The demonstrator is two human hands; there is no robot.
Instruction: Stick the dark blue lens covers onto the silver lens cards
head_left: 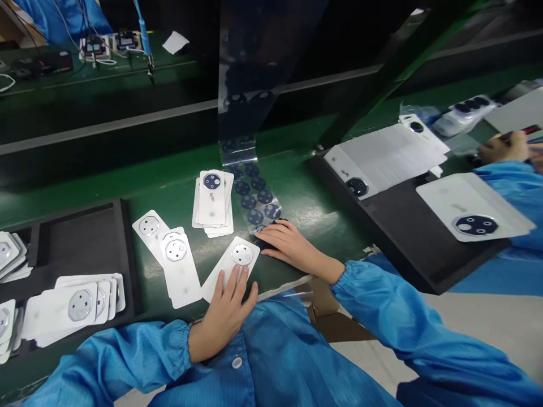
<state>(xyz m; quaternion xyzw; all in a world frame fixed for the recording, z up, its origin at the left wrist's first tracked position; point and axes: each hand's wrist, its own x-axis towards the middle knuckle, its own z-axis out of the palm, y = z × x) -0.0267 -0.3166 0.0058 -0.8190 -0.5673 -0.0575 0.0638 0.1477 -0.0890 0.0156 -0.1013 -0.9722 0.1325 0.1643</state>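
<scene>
My left hand lies with spread fingers on a thin white phone-back-shaped panel, which has a silver octagonal ring with holes near its top. Just right of it, my right hand has its fingers closed over the near end of a clear strip of dark round stickers; the fingertips partly hide that end. Two similar white panels overlap to the left. Behind them sits a stack of white panels, the top one with a dark octagonal piece in its ring.
A black tray at left holds several white panels. Another black tray at right carries panels with dark pieces. A co-worker's hand is at far right. Behind the bench hang cables and a blue tool.
</scene>
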